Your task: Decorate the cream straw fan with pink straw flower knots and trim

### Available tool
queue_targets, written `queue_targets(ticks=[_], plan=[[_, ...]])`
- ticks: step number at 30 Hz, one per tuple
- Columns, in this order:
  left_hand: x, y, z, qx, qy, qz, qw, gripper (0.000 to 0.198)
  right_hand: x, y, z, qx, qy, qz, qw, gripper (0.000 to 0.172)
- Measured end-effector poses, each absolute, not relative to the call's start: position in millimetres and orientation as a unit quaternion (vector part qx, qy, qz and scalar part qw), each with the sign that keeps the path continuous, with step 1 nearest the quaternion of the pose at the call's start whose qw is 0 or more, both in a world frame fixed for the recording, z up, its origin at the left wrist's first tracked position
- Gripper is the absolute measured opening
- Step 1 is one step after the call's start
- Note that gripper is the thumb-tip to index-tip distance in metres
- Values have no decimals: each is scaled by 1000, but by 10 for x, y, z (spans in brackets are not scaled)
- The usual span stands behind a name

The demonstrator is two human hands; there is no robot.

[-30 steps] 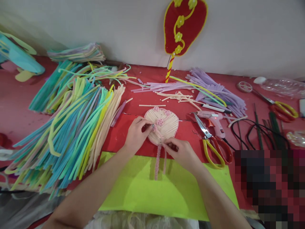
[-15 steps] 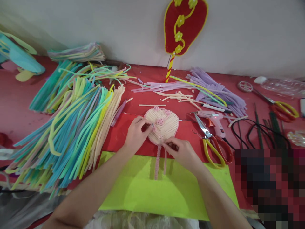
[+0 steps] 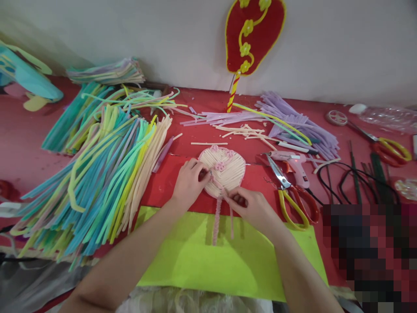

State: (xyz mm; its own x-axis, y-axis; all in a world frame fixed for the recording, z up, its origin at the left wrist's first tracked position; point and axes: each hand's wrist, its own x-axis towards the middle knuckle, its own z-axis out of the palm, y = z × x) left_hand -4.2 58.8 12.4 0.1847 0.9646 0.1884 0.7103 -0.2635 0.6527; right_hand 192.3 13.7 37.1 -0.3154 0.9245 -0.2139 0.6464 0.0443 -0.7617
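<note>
A small cream fan (image 3: 228, 180) with a pink edge and pink flowers lies on the red tabletop. Its twisted pink handle (image 3: 216, 224) points toward me over the yellow-green sheet. My left hand (image 3: 189, 182) is closed in a pinch at the fan's left side, on one end of a pink pipe cleaner (image 3: 231, 226). This strip runs slantwise across the lower fan to my right hand (image 3: 252, 206), whose thumb and forefinger pinch it near the top of the handle. Its loose end hangs beside the handle. Fingers partly hide the strip's upper end.
Bundles of coloured pipe cleaners (image 3: 97, 182) lie at left, purple ones (image 3: 296, 121) at back right. Scissors (image 3: 289, 195) and a pink glue gun (image 3: 293, 163) with a black cord sit right of the fan. A red fan (image 3: 254, 39) stands against the wall; a plastic bottle (image 3: 387, 117) lies far right.
The loose end of the pink pipe cleaner has swung a little to the right, away from the handle. Both hands keep nearly the same place at the fan.
</note>
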Motion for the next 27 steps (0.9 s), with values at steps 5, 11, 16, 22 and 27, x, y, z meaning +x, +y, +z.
queue_targets(ticks=[5, 11, 16, 22, 27], plan=[[-36, 591, 124, 743, 569, 287, 205, 3, 1994, 113, 433, -565, -691, 429, 138, 7], [-39, 595, 123, 746, 566, 285, 202, 4, 2118, 153, 428, -536, -733, 372, 193, 24], [-41, 598, 124, 746, 566, 285, 205, 4, 2195, 206, 340, -517, -786, 269, 206, 31], [-39, 601, 121, 748, 570, 273, 204, 3, 2191, 232, 252, -507, -818, 152, 225, 34], [-43, 596, 117, 745, 573, 272, 207, 3, 2186, 215, 343, -510, -809, 204, 211, 21]])
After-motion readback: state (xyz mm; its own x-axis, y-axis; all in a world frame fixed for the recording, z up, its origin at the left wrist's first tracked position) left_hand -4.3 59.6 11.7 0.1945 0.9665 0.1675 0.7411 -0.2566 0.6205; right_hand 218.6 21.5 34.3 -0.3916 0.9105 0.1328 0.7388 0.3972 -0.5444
